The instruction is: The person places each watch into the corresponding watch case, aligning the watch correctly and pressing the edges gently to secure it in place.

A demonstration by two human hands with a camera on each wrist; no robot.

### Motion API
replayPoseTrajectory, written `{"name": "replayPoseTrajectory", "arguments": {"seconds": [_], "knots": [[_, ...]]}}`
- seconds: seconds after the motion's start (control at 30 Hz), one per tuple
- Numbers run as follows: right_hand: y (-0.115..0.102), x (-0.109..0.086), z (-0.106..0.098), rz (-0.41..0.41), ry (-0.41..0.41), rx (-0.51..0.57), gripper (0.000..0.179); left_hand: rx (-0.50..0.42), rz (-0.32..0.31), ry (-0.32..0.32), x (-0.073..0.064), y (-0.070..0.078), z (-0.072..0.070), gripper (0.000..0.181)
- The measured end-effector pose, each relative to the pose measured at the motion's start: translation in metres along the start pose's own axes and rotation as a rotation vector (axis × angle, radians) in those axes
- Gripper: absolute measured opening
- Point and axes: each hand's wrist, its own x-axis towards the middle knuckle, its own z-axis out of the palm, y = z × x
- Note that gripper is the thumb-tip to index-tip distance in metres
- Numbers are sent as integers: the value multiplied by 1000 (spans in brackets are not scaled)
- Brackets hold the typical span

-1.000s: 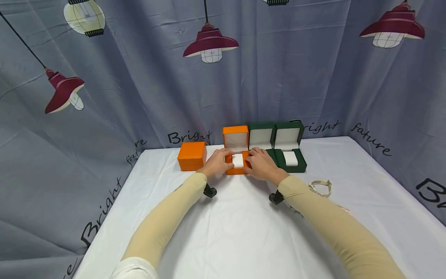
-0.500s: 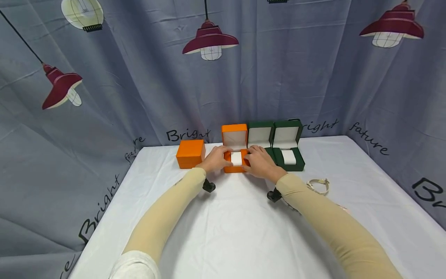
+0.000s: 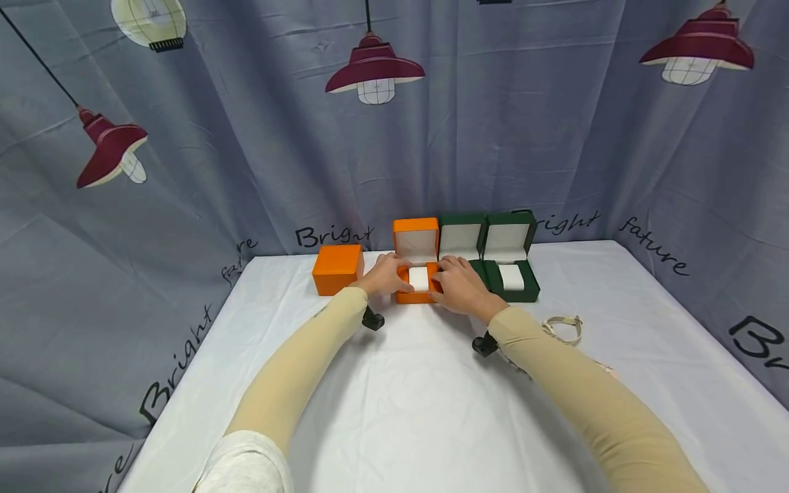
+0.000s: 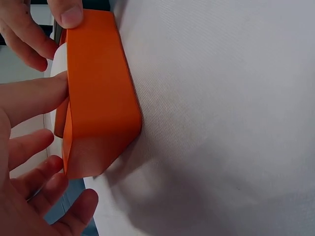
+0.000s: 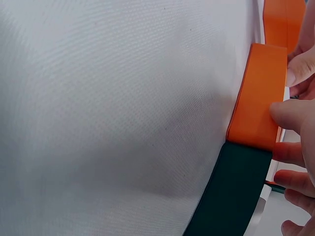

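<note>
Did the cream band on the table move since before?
No. In the head view the cream band stays in the same spot, in front and right of the rightmost green box.

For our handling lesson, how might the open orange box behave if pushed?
The open orange box would likely slide rather than roll, given its flat sides. It looks stiff: its edges run straight. Its raised lid might make it tip backward.
</note>
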Motion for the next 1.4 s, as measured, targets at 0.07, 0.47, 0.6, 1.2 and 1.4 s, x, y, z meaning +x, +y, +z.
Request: {"name": "replayPoseTrajectory", "arguments": {"seconds": [0.07, 0.47, 0.6, 1.2, 1.4], "knots": [[0, 0, 0, 2, 0, -3, 45, 9, -2, -3, 2, 1, -1, 64], [1, 1, -1, -2, 8, 11, 44, 107, -4, -39, 4, 7, -3, 72], [0, 1, -1, -6, 16, 7, 43, 123, -4, -44, 3, 8, -3, 72], [-2, -1, 1, -9, 3, -16, 45, 54, 24, 81, 6, 2, 8, 69], [-1, -2, 3, -12, 15, -10, 44, 43, 34, 116, 6, 1, 10, 70]]}}
